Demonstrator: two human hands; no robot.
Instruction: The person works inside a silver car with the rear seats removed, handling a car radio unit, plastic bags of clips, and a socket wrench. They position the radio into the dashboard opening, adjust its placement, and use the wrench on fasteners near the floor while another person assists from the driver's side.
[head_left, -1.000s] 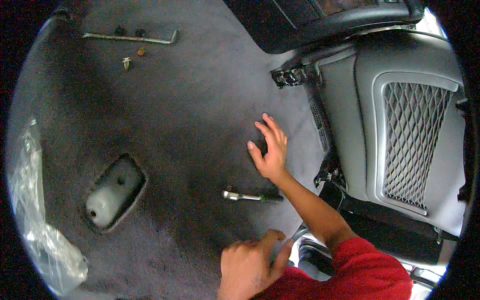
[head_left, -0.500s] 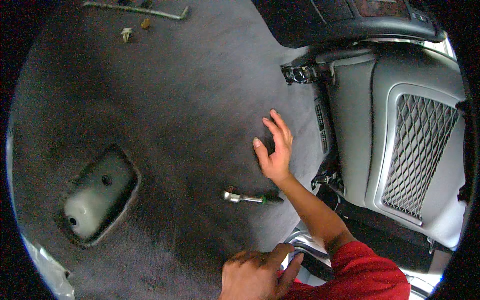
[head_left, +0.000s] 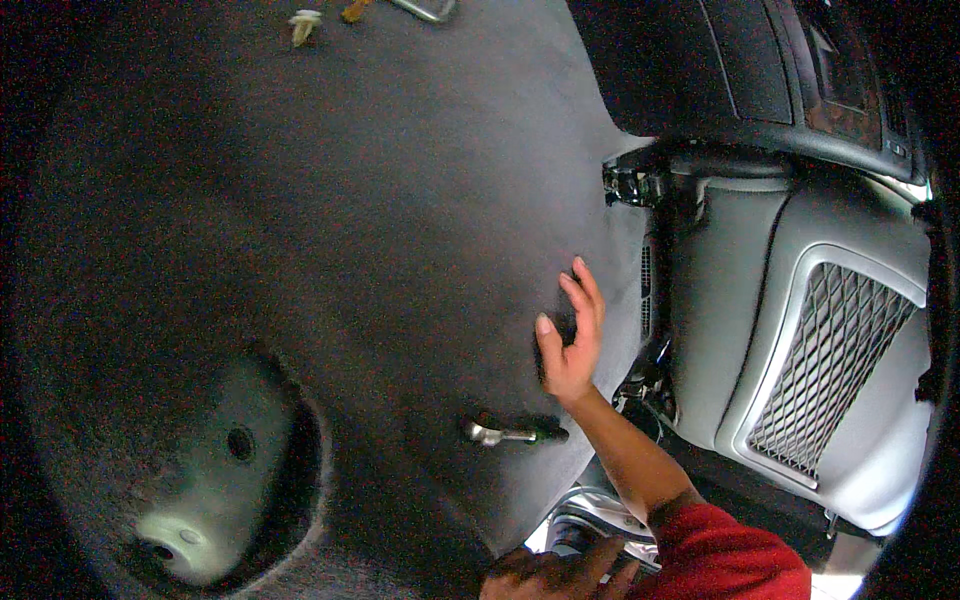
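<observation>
My right hand (head_left: 573,350) reaches up from the lower right on a bare forearm with a red sleeve. Its fingers are spread and slightly bent over the dark carpet (head_left: 400,260), with nothing between them. Below and left of it a ratchet wrench (head_left: 500,433) lies on the carpet, its silver head to the left and dark handle end to the right. At the lower edge my left hand (head_left: 545,578) is partly cut off by the frame; its loosely bent fingers point right, a gap shows between them, and its palm is hidden.
A grey car seat back (head_left: 730,310) with a net pocket (head_left: 840,365) stands at right, below a dark trim panel (head_left: 690,60). At lower left is a recessed grey cup (head_left: 215,500) with holes. A white clip (head_left: 303,27), yellowish clip (head_left: 355,10) and bent metal rod (head_left: 430,10) lie at the top.
The view has shifted, so the carpet things sit differently in it. My right hand keeps its spread pose over the carpet. My left hand has sunk lower in the picture and shows less.
</observation>
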